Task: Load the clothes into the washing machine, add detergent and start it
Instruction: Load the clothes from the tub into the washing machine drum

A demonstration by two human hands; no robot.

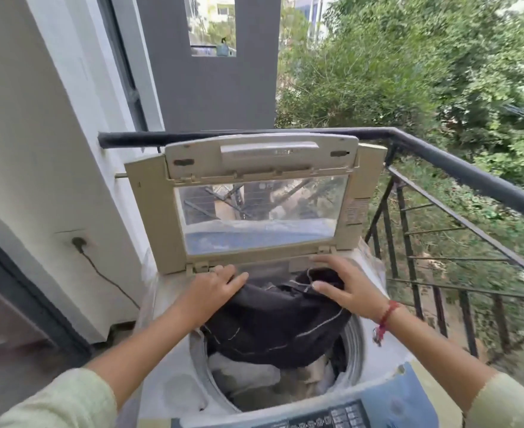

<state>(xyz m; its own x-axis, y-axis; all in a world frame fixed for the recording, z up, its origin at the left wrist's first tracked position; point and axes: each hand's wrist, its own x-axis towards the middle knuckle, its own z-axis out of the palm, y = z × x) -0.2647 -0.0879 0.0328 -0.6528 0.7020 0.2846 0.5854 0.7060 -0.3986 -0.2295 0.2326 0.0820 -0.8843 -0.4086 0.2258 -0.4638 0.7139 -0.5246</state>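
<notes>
Two hands, left [214, 285] and right [344, 285], each grip flat, unclenched on one dark garment [273, 322]; drum [355, 332] contents below indistinct.

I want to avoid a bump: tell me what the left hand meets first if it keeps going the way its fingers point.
The left hand points forward and slightly right, over the dark garment. Straight on, it would probably meet the lower frame of the raised lid near its hinge first; depth is hard to judge.

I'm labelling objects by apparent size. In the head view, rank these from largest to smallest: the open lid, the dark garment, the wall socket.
1. open lid
2. dark garment, somewhat smaller; it sits nearer the camera, so true size is unsure
3. wall socket, by far the smallest
</notes>
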